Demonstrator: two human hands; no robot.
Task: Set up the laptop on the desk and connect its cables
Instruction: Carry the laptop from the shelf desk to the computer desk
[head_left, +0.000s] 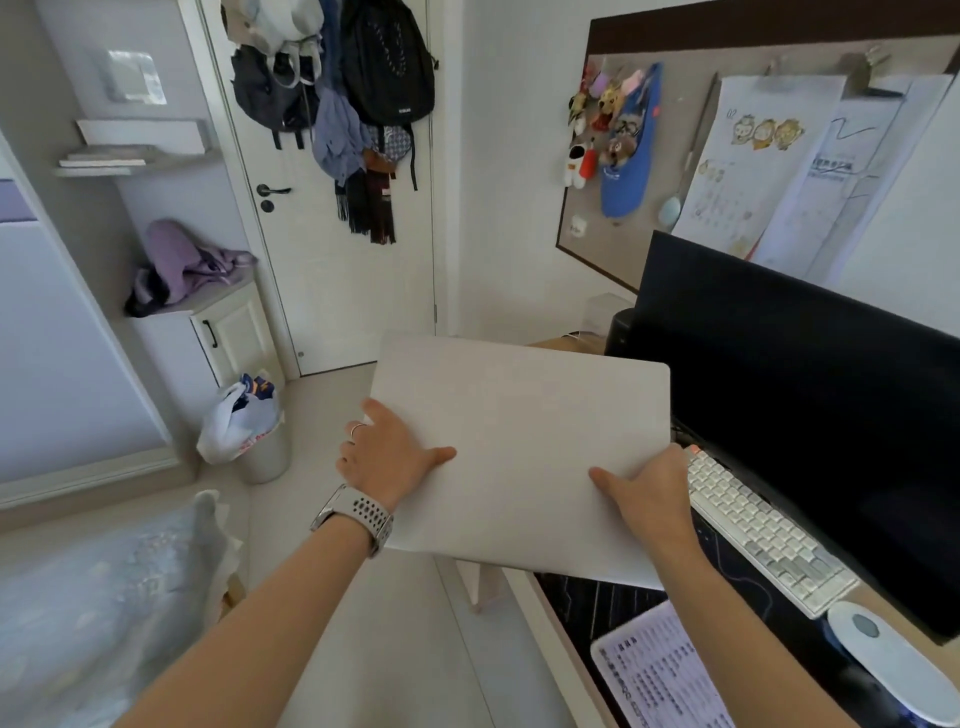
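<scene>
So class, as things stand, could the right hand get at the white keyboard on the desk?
Probably not yet. The right hand grips the closed laptop, shared with the left hand. The keyboard lies just beside it, otherwise unobstructed.

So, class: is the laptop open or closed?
Closed: the laptop shows one flat lid, with the left hand and right hand gripping its edges.

Laptop (524, 457) plain pale grey; monitor (810, 415) black; keyboard (763, 530) white-grey.

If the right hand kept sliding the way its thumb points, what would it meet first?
Only more of the closed laptop lid; the right hand grips its near edge, thumb aimed up-left toward the left hand, probably next in line.
</scene>
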